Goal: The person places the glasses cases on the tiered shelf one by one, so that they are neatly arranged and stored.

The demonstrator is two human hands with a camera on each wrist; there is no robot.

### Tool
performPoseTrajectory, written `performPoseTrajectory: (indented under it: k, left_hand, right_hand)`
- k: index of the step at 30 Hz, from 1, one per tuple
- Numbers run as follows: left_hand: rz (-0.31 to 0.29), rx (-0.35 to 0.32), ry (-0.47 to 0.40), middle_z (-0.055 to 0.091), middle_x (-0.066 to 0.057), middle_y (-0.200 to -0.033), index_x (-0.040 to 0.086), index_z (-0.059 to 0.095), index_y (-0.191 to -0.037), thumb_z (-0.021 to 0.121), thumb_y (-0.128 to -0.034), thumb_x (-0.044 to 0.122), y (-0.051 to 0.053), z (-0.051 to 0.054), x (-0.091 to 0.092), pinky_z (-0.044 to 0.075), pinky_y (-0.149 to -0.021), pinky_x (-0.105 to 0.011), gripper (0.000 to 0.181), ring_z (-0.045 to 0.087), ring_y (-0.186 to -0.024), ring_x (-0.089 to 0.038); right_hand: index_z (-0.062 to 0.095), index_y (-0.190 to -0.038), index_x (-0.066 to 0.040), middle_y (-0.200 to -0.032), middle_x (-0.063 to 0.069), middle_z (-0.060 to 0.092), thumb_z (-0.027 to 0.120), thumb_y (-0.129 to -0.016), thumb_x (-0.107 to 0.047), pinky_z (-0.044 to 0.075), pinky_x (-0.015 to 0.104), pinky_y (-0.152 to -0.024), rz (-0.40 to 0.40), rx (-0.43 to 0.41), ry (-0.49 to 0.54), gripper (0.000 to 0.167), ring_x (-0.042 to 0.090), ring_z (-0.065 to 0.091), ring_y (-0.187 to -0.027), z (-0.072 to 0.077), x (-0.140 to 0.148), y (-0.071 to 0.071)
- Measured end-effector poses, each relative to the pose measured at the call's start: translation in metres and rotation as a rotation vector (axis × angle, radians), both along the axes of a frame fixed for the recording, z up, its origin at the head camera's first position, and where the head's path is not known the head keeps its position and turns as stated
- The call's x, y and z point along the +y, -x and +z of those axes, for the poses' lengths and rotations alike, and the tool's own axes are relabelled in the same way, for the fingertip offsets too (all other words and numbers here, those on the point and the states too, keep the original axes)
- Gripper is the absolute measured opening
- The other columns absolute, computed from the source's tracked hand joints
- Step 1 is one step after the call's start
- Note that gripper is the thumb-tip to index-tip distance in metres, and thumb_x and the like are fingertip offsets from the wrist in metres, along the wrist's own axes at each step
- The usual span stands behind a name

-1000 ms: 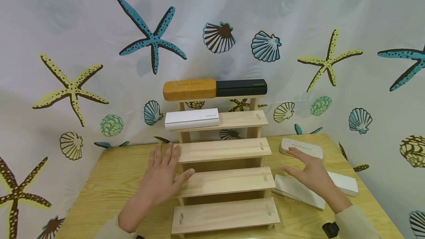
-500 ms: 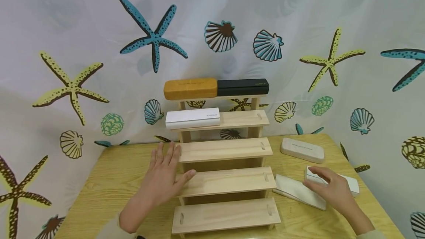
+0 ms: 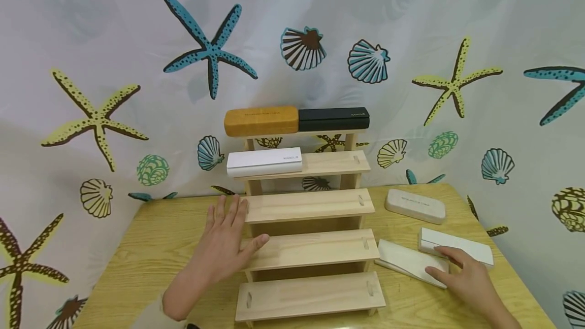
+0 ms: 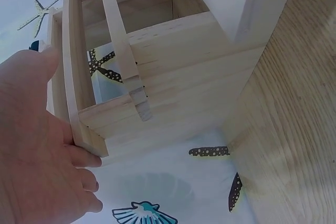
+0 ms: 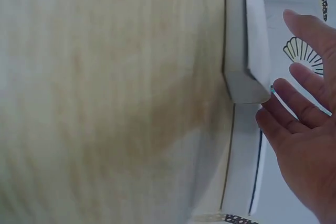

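Note:
My left hand (image 3: 221, 250) lies flat against the left side of a stepped wooden display rack (image 3: 306, 207), fingers straight. In the left wrist view that hand (image 4: 37, 145) touches the rack's edge boards (image 4: 86, 140). Over the near end of a cream eyeglass case (image 3: 404, 260) hovers my right hand (image 3: 470, 281), thumb and fingers apart. The right wrist view has the right hand (image 5: 310, 108) beside the end of a pale case (image 5: 252, 85), its fingers loosely bent and not gripping. A white case (image 3: 457, 245) lies just behind the cream one.
An orange case (image 3: 261, 122) and a black case (image 3: 333, 120) sit on the rack's top shelf. One white case (image 3: 264, 161) occupies the left of the second shelf. A grey case (image 3: 416, 205) lies on the wooden table (image 3: 164, 232) at the back right. Patterned cloth (image 3: 320, 14) hangs behind.
My right hand has moved right from above the cream and grey cases, then down toward the near end of the cream case. The left hand has stayed on the rack.

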State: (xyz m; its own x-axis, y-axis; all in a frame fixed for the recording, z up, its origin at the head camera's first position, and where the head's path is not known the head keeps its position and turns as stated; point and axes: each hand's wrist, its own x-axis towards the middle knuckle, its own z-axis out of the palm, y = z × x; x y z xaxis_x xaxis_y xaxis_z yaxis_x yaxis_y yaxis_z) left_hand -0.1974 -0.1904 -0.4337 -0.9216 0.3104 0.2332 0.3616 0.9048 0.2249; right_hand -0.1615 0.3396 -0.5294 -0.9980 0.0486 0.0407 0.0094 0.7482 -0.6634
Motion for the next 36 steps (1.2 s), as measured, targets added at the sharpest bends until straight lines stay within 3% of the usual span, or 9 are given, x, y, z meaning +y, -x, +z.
performPoseTrajectory:
  k: [7, 15, 22, 29, 36]
  left_hand:
    - [-0.005, 0.000, 0.013, 0.022, -0.030, -0.171, -0.006, 0.026, -0.164, 0.051, -0.1043, 0.064, 0.000, 0.000, -0.001, 0.009, -0.126, -0.073, 0.095, 0.007, -0.161, -0.054]
    - [-0.002, -0.005, 0.016, 0.023, -0.030, -0.171, -0.006, 0.026, -0.164, 0.052, -0.1036, 0.065, 0.000, 0.002, -0.002, 0.010, -0.126, -0.074, 0.096, 0.009, -0.161, -0.053]
    - [-0.001, -0.007, 0.023, 0.021, -0.029, -0.171, -0.006, 0.025, -0.164, 0.052, -0.1027, 0.066, 0.000, 0.002, -0.002, 0.010, -0.126, -0.074, 0.099, 0.008, -0.161, -0.052]
    - [-0.003, -0.011, 0.034, 0.019, -0.029, -0.172, -0.006, 0.025, -0.164, 0.053, -0.1025, 0.066, 0.000, 0.002, -0.002, 0.009, -0.126, -0.074, 0.099, 0.008, -0.161, -0.052]
    - [-0.007, -0.010, 0.030, 0.020, -0.030, -0.172, -0.007, 0.025, -0.164, 0.054, -0.1021, 0.066, 0.000, 0.003, -0.001, 0.009, -0.126, -0.074, 0.099, 0.009, -0.161, -0.052]
  right_hand:
    - [0.066, -0.141, -0.007, -0.143, 0.026, 0.063, 0.084, -0.085, -0.057, 0.047, 0.063, -0.109, 0.007, -0.026, -0.014, 0.077, 0.049, 0.055, -0.137, -0.014, 0.002, -0.001]
    - [0.064, -0.144, -0.008, -0.146, 0.029, 0.061, 0.086, -0.082, -0.057, 0.046, 0.066, -0.109, 0.030, -0.043, -0.010, 0.082, 0.052, 0.053, -0.138, -0.019, 0.003, 0.000]
    - [0.062, -0.145, -0.007, -0.145, 0.027, 0.062, 0.090, -0.079, -0.051, 0.047, 0.066, -0.107, 0.087, 0.006, -0.052, 0.084, 0.052, 0.055, -0.135, -0.022, 0.005, 0.001]
    - [0.061, -0.144, 0.001, -0.142, 0.030, 0.062, 0.094, -0.078, -0.039, 0.048, 0.066, -0.105, 0.150, 0.060, -0.115, 0.084, 0.053, 0.057, -0.131, -0.022, 0.006, 0.001]
    - [0.064, -0.141, 0.002, -0.140, 0.030, 0.064, 0.096, -0.077, -0.034, 0.049, 0.066, -0.104, 0.153, 0.077, -0.126, 0.080, 0.054, 0.059, -0.129, -0.021, 0.004, 0.000]
